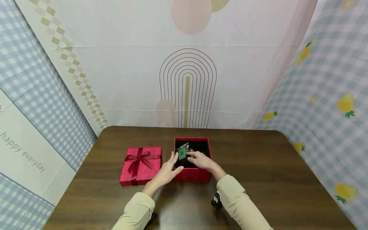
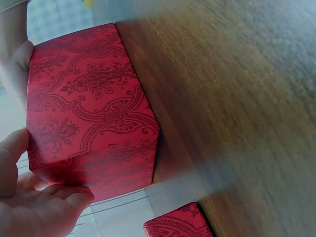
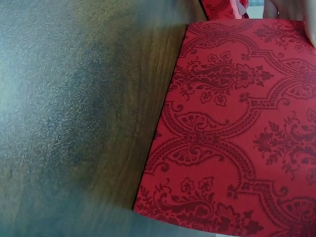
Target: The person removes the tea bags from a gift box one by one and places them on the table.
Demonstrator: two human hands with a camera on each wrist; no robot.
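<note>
An uncovered red patterned box with a black inside stands on the table. A small flat green piece with dark marks shows at its left side, with a grey-green piece behind it. My right hand reaches over the box's right front, thumb and forefinger at the green piece's right edge. At the left front corner, my left hand rests with its fingers along the left wall and its thumb by the front rim. In the left wrist view, its fingers lie rather straight beside the box.
A red lid with a dark red ribbon bow lies on the brown table, left of the box. Patterned cloth hangs behind the table and at both sides. Black wrist gear sits under my right sleeve.
</note>
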